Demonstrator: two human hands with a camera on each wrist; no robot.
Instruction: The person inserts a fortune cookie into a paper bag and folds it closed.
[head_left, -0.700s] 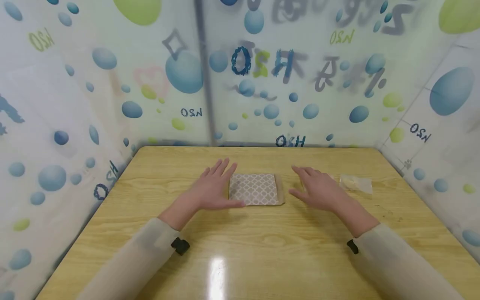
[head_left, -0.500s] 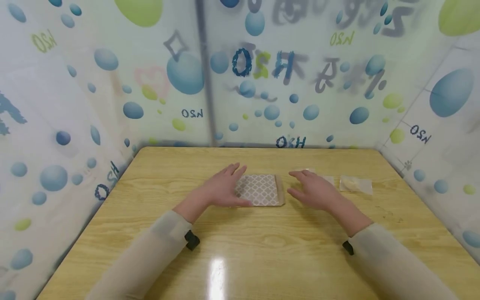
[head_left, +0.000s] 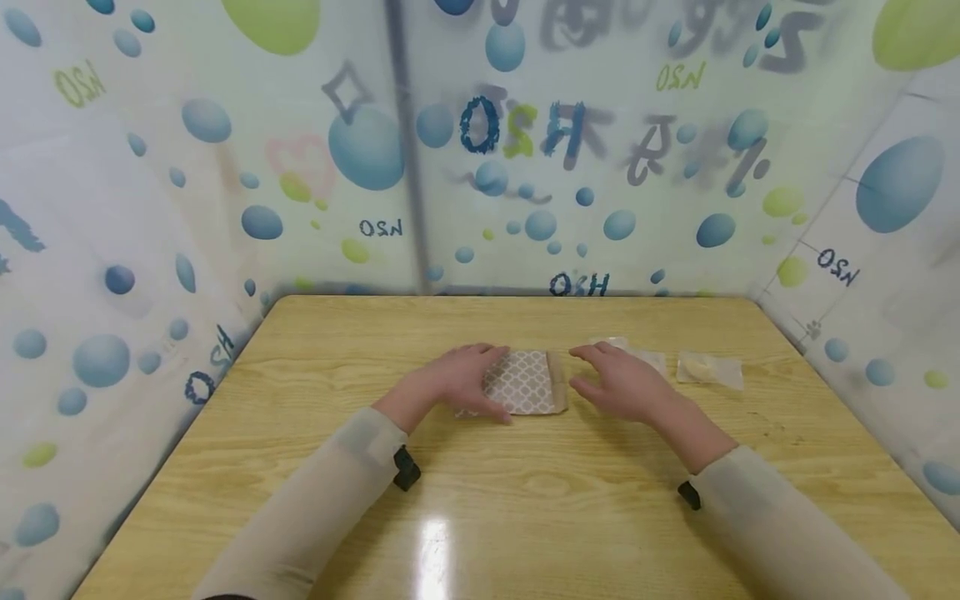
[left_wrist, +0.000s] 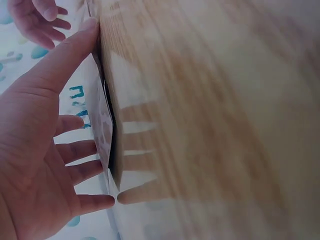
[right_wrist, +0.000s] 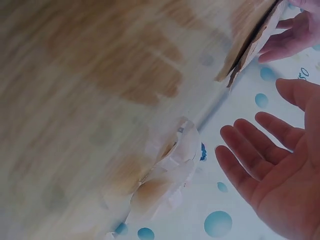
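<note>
A flat rectangular piece with a grey-white lattice pattern (head_left: 527, 383) and a brown right edge lies mid-table. My left hand (head_left: 459, 379) reaches over its left part, hiding that end. In the left wrist view, the fingers of the left hand (left_wrist: 40, 160) are spread along the thin piece (left_wrist: 102, 120); whether they touch it I cannot tell. To the right of the piece hovers my right hand (head_left: 628, 385), fingers loosely extended and nothing in it. The right wrist view shows that hand (right_wrist: 275, 160) apart from the piece (right_wrist: 257, 42) and from a crumpled clear bag (right_wrist: 165, 175).
Behind the right hand lies a clear plastic packet (head_left: 652, 360), partly hidden. Farther right is another clear packet (head_left: 708, 370) with something pale inside. The wooden table (head_left: 540, 500) ends at a curtain (head_left: 637, 167) printed with bubbles, which also runs along both sides.
My left hand has moved right, from the piece's left edge to over its left part. The right hand has shifted slightly left. The patterned piece stays about where it was.
</note>
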